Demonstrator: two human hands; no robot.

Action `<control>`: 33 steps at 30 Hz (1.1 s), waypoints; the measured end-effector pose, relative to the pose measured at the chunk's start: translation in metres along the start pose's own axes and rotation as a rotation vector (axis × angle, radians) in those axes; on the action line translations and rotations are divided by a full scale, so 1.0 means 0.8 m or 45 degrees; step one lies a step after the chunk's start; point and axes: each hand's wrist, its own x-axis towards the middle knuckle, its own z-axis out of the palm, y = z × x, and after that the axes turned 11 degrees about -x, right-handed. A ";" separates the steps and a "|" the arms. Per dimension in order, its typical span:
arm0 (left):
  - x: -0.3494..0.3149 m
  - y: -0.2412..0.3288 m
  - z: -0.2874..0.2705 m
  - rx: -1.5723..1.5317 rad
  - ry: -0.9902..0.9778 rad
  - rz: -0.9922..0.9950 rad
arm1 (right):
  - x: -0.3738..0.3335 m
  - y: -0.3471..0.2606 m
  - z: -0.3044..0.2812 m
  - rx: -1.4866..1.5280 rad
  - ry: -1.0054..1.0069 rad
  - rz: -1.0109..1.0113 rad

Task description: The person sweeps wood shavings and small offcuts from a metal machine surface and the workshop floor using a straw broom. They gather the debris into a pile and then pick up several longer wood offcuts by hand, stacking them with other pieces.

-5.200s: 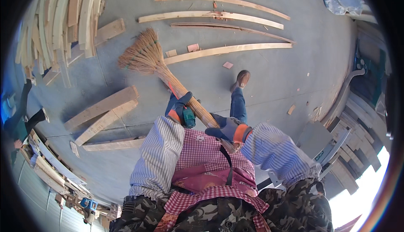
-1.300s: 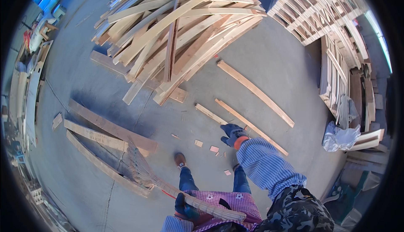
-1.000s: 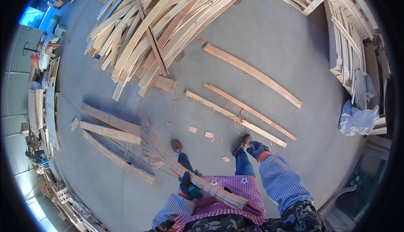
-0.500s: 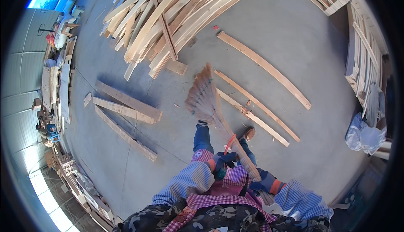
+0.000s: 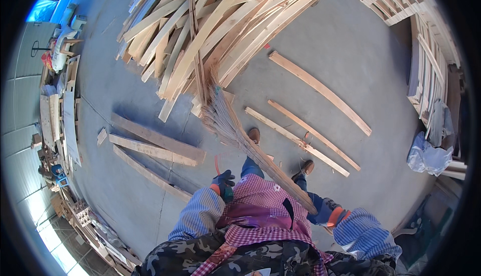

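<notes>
A long straw broom (image 5: 250,148) slants across the front of my body, its bristle head up and to the left near the big board pile. My right hand (image 5: 324,211), in a dark glove with an orange cuff, is closed round the handle's lower end. My left hand (image 5: 223,185), gloved likewise, is off the broom, by my left hip, fingers curled. A thin red strip (image 5: 217,164), blurred, sticks up from it; it looks like a cord or band. Below me show the checked apron (image 5: 258,193) and both my shoes.
A large pile of long boards (image 5: 225,30) lies ahead. Three thick planks (image 5: 150,148) rest on the left floor, and narrow boards (image 5: 320,93) on the right. Stacked pallets (image 5: 426,60) and a plastic bag (image 5: 428,156) stand at the right. Goods line the left wall.
My left hand has left the broom and moved left with the red strip. The broom head has swung left toward the pile, and my right hand shifted slightly right. My feet have stepped.
</notes>
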 end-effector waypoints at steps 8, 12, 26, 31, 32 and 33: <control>0.016 0.059 -0.057 -0.355 0.029 -0.052 | -0.039 -0.037 0.004 -0.037 0.117 0.051; 0.007 0.105 -0.070 -0.344 0.037 0.175 | -0.027 -0.061 -0.023 -0.191 0.234 -0.094; 0.013 0.118 -0.084 -0.583 -0.231 0.404 | 0.079 -0.121 -0.079 -0.368 0.094 -0.247; -0.074 0.096 -0.031 -0.426 -0.618 0.253 | 0.057 -0.099 -0.067 -0.186 0.183 -0.265; -0.087 0.092 -0.014 -0.502 -0.710 0.133 | 0.048 -0.090 -0.061 -0.089 0.095 -0.184; -0.098 0.092 0.001 -0.243 -0.576 0.116 | 0.040 -0.080 -0.054 0.008 0.048 -0.185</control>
